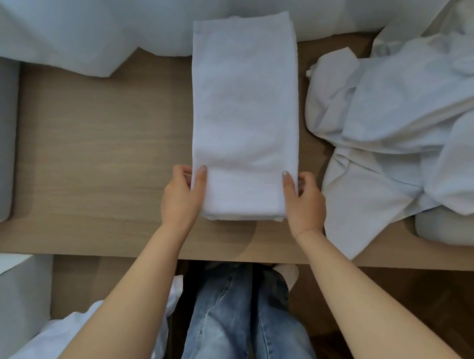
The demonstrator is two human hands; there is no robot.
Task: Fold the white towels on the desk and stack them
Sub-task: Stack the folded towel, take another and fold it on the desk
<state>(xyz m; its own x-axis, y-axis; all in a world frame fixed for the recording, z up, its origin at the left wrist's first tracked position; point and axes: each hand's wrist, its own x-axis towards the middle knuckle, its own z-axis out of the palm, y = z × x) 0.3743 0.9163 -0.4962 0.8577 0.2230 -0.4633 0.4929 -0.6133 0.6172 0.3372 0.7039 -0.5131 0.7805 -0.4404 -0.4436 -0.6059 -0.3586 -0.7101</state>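
Pinching the near end of the folded towel (242,125), the left hand (182,194) and the right hand (302,205) each hold one corner, thumb on top and the other fingers hidden under the cloth. From the fingers, the long axis of the towel runs straight away across the desk (98,141). Both hands are equally near. The pile of unfolded towels (418,138) lies beyond the right hand.
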